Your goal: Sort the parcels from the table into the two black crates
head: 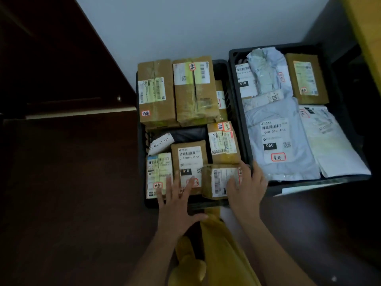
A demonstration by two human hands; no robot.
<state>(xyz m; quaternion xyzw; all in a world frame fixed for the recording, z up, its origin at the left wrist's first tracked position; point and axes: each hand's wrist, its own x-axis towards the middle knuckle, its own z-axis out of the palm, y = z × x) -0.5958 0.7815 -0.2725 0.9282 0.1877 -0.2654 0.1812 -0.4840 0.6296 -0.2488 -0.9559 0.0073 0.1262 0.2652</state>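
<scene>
Head view, looking down on two black crates side by side against a pale wall.

Item 1, left crate point(141, 141), centre of frame: filled with brown cardboard parcels, two large ones along its far side, smaller labelled ones nearer. A small taped box point(220, 180) sits at its near right corner.

Item 2, right crate point(234, 65), right of frame: holds grey and white poly mailers, among them one labelled 060 point(274, 141), plus a brown box point(305, 79) at its upper right.

Item 3, right hand point(247, 186): laid on the small taped box's right side, fingers fairly straight over box and crate edge, thumb on the label; whether it truly grips cannot be told.

Item 4, left hand point(177, 201): fingers spread and straight, over the near parcels of the left crate, holding nothing.

Progress, as judged: both crates look well loaded, so sorting appears far along; the small box seems to be being settled in place. No table shows in frame, so what remains cannot be told.

Setting: dark floor point(72, 203) at left and lower right, dark wooden furniture point(51, 58) at upper left, a yellow garment point(222, 244) at bottom centre.
</scene>
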